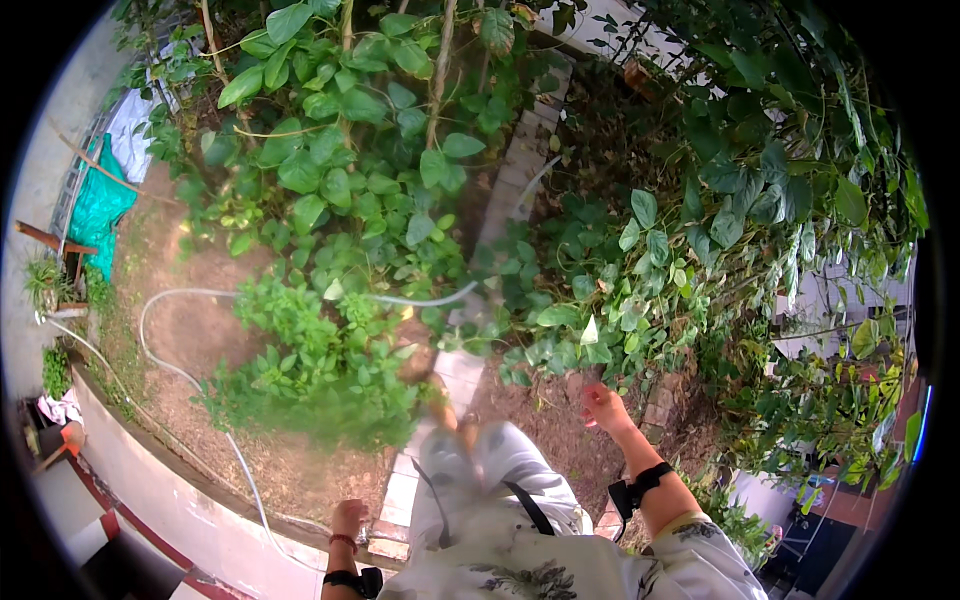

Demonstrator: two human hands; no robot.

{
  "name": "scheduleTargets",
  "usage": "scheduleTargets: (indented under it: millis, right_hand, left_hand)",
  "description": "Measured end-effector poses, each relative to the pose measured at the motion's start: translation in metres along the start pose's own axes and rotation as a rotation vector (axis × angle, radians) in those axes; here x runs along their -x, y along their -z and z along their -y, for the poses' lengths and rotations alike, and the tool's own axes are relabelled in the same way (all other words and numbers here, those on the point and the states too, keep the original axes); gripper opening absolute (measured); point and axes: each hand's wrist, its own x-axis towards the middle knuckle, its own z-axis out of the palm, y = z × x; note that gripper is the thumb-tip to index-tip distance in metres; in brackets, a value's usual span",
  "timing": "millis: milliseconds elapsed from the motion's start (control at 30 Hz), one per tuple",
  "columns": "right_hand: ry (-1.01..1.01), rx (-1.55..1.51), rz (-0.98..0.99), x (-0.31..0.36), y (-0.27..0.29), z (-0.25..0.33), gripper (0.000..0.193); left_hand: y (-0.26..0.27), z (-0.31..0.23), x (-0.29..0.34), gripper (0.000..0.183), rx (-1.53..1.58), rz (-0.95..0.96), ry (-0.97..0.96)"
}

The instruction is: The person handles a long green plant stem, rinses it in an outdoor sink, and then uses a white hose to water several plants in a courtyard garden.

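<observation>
My right hand [603,408] is held out low on the right, beside the edge of leafy climbing plants [640,290]. Its fingers are loosely bent and apart, and nothing shows in them. Down at the lower left hangs my left hand [347,518], near the pale brick path [395,500]. It looks small and foreshortened, so its fingers do not show clearly; no held thing is visible. Ahead of my legs, a low bright-green bushy plant [330,370] grows left of the path, partly blurred.
A grey hose [190,375] curves over the bare soil on the left and through the plants. Tall vines on wooden poles [443,75] stand ahead. A low concrete wall [160,470] borders the bed. A teal sheet [100,210] hangs at the far left.
</observation>
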Motion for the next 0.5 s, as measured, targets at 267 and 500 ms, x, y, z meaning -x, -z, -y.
scheduleTargets:
  millis: [267,500]
  right_hand:
    - [0.078,-0.120,0.046,-0.064,-0.009,0.033,0.026]
    - [0.085,-0.410,0.059,-0.165,-0.044,0.128,0.029]
  left_hand:
    - [-0.011,0.005,0.019,0.018,0.136,-0.124,0.144]
    - [-0.053,-0.019,0.033,0.017,0.141,-0.060,0.127]
